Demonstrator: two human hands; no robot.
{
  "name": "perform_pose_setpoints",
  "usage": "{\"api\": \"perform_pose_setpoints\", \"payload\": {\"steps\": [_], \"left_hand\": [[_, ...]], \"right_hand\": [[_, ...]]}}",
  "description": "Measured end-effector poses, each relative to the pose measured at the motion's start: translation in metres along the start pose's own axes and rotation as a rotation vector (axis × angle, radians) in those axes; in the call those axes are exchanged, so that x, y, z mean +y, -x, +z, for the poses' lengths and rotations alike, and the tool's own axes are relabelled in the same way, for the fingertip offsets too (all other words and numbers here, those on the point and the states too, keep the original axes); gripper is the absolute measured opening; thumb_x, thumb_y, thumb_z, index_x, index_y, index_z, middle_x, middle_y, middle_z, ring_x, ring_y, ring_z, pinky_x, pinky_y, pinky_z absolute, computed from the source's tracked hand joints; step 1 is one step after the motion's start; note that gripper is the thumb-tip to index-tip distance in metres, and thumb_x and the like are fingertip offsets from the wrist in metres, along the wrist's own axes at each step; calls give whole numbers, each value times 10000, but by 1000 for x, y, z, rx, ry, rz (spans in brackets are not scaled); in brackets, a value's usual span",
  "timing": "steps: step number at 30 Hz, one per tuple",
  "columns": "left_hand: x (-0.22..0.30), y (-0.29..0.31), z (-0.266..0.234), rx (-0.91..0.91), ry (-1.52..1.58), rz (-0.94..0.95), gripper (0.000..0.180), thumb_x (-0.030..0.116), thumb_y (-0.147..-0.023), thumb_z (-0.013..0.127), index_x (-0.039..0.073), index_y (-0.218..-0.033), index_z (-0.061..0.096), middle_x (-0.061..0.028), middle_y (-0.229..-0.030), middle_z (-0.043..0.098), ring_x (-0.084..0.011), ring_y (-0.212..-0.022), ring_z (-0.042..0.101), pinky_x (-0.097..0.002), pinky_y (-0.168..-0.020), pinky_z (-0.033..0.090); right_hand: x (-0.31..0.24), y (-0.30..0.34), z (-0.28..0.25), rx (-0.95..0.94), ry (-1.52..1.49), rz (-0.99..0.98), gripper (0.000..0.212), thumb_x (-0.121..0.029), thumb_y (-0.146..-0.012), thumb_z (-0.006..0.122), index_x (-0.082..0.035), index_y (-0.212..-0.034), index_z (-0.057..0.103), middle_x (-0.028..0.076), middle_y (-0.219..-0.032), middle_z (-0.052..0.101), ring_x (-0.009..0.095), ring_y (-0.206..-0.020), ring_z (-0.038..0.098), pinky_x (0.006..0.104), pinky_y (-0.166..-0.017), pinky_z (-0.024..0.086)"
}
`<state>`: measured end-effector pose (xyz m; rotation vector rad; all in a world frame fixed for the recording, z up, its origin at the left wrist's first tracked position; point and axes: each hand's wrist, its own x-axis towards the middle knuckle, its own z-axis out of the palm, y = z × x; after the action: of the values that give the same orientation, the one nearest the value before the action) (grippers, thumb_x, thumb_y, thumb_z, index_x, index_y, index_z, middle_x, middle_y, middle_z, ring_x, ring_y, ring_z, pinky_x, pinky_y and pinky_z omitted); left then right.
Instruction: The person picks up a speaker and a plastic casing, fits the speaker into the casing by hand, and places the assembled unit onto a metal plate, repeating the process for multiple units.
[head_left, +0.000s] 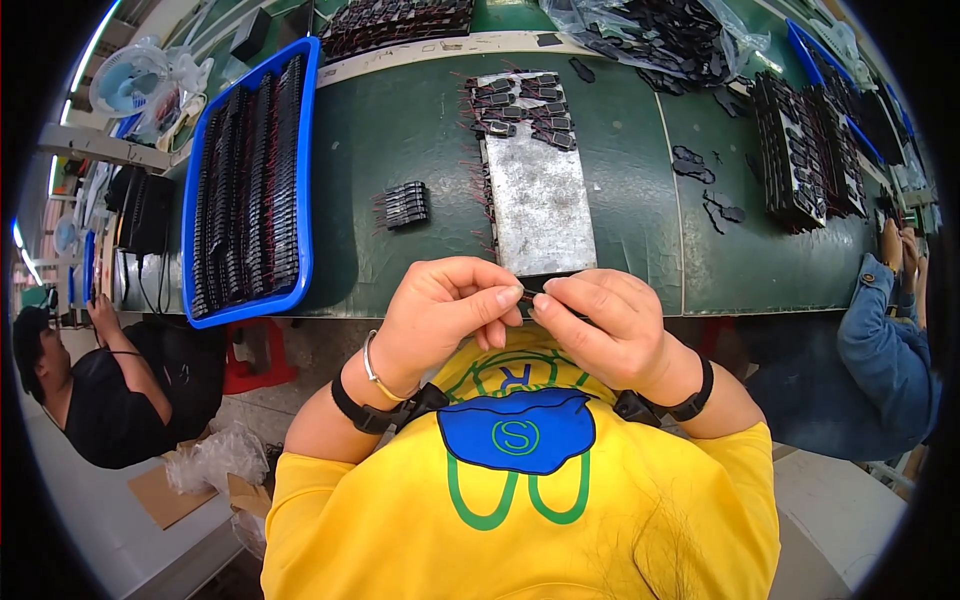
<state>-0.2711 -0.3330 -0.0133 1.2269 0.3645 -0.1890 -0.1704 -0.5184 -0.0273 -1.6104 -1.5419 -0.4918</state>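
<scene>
Between both hands (pixel 530 320) (pinched): black part (pixel 533 288)

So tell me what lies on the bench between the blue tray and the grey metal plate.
In the head view, a small bundle of black parts with red wires lies on the green bench between the blue tray and the grey metal plate.
</scene>
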Motion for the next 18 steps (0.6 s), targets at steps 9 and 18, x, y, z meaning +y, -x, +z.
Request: {"api": "perform_pose_setpoints", "payload": {"steps": [9, 18], "left_hand": [[-1, -4, -6, -52, 160, -47, 116, 52, -889, 607, -41, -956, 629, -123, -744, 671, -134, -555, 630, -208, -479, 492], [-4, -4, -12, 25, 161, -28, 114, 57, -884, 617, -33, -951, 638, -117, -746, 673, -139, -553, 631, -216, -488, 503]], "right_hand": [[1, 4, 3, 27, -151, 159, 349, -24, -659, 774, 1, -973, 624, 152, -908, 635, 266, -712, 632, 321, -594, 518], [34, 21, -55, 18, 205, 395, 279, -8, -731, 735, 10, -985, 621, 121, -936, 629, 221, -785, 612, 306, -688, 500]]}}
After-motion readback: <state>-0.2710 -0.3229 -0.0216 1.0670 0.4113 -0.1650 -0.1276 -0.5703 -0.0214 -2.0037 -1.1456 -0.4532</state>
